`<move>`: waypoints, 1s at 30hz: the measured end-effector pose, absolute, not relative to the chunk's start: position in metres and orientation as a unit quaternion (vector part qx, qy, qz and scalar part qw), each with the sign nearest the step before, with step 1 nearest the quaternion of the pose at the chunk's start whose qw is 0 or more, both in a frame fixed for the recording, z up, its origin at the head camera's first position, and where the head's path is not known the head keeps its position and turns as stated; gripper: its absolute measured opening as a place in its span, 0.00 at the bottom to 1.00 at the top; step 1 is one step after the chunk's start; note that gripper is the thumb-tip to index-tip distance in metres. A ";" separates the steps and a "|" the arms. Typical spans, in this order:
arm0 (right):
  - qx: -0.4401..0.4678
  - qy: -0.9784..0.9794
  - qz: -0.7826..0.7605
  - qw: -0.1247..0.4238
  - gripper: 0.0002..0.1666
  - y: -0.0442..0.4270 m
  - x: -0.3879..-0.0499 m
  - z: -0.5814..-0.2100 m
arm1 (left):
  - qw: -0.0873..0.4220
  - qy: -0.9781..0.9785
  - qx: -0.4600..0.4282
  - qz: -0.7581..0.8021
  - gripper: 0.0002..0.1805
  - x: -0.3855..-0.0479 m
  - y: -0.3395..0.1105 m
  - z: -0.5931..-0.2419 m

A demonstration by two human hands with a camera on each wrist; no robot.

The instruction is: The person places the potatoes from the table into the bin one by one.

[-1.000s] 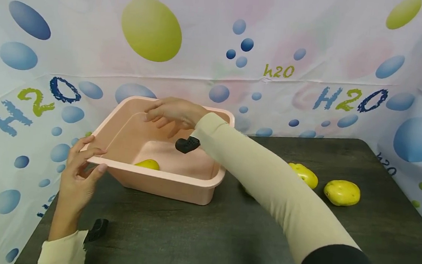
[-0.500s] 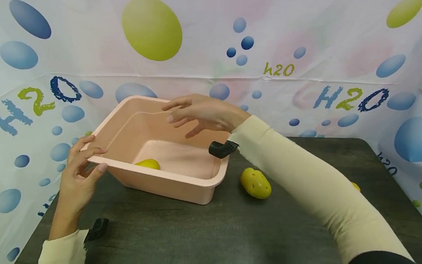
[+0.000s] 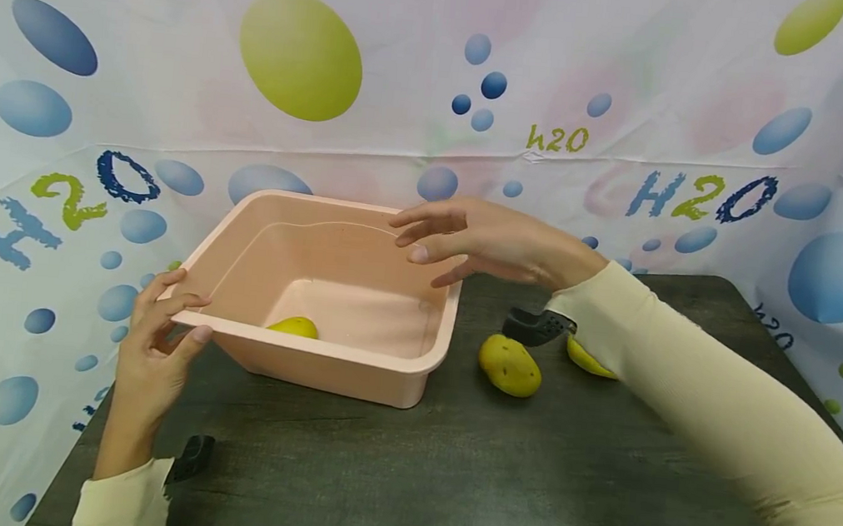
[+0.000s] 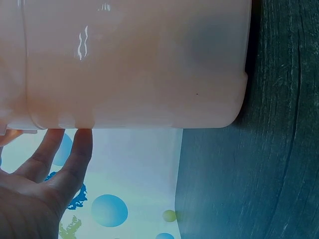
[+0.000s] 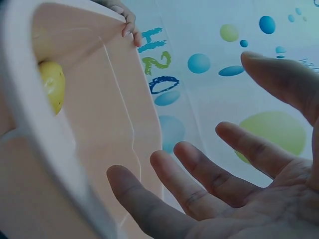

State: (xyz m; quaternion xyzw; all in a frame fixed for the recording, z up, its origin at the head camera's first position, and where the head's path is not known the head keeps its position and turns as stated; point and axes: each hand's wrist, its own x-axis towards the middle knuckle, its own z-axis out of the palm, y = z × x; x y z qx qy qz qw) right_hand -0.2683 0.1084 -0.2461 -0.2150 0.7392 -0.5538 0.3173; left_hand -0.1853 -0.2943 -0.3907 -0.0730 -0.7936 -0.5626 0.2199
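Note:
A pale pink plastic basin [image 3: 353,357] stands on the dark table, left of the middle in the head view. My left hand [image 3: 152,361] holds its near-left corner, the thumb in front of the rim and fingers over the side. Inside the basin lies a yellow potato [image 3: 297,326], partly hidden by the front wall. My right hand [image 3: 494,240] hovers over the basin's right rim with fingers spread and nothing in them; the right wrist view shows its bare palm [image 5: 294,199]. Right of the basin lies another yellow potato [image 3: 510,365]. A further potato [image 3: 588,359] is partly covered by the right sleeve.
The dark wooden tabletop [image 3: 403,479] extends in front and to the right. A white sheet [image 3: 409,61] with coloured bubbles hangs close behind the basin and along both sides. Each wrist carries a black camera mount [image 3: 536,326].
My right hand has moved right, from over the middle of the basin to its right rim, uncovering the potato beside it. The left hand and the basin have stayed in place.

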 end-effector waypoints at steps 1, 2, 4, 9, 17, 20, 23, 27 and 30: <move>-0.215 0.741 -0.554 0.313 0.36 0.114 -0.265 -0.247 | 0.220 -0.793 -0.073 -0.563 0.18 -0.185 -0.294 -0.391; -0.216 0.741 -0.556 0.307 0.36 0.119 -0.262 -0.248 | 0.220 -0.793 -0.072 -0.563 0.18 -0.185 -0.295 -0.391; -0.218 0.743 -0.560 0.294 0.36 0.130 -0.256 -0.251 | 0.220 -0.792 -0.071 -0.565 0.18 -0.185 -0.295 -0.391; -0.212 0.752 -0.568 0.258 0.37 0.159 -0.239 -0.259 | 0.216 -0.788 -0.071 -0.572 0.18 -0.186 -0.294 -0.390; -0.227 0.774 -0.555 0.205 0.35 0.191 -0.220 -0.274 | 0.213 -0.807 -0.060 -0.547 0.19 -0.184 -0.297 -0.388; -0.235 0.780 -0.552 0.176 0.35 0.199 -0.214 -0.286 | 0.216 -0.808 -0.056 -0.545 0.19 -0.182 -0.298 -0.387; -0.231 0.791 -0.547 0.149 0.34 0.205 -0.207 -0.301 | 0.216 -0.807 -0.058 -0.546 0.19 -0.182 -0.298 -0.387; -0.224 0.815 -0.524 0.103 0.33 0.212 -0.200 -0.321 | 0.216 -0.811 -0.064 -0.540 0.19 -0.185 -0.296 -0.389; -0.223 0.828 -0.509 0.072 0.34 0.214 -0.197 -0.337 | 0.217 -0.813 -0.062 -0.537 0.19 -0.186 -0.295 -0.390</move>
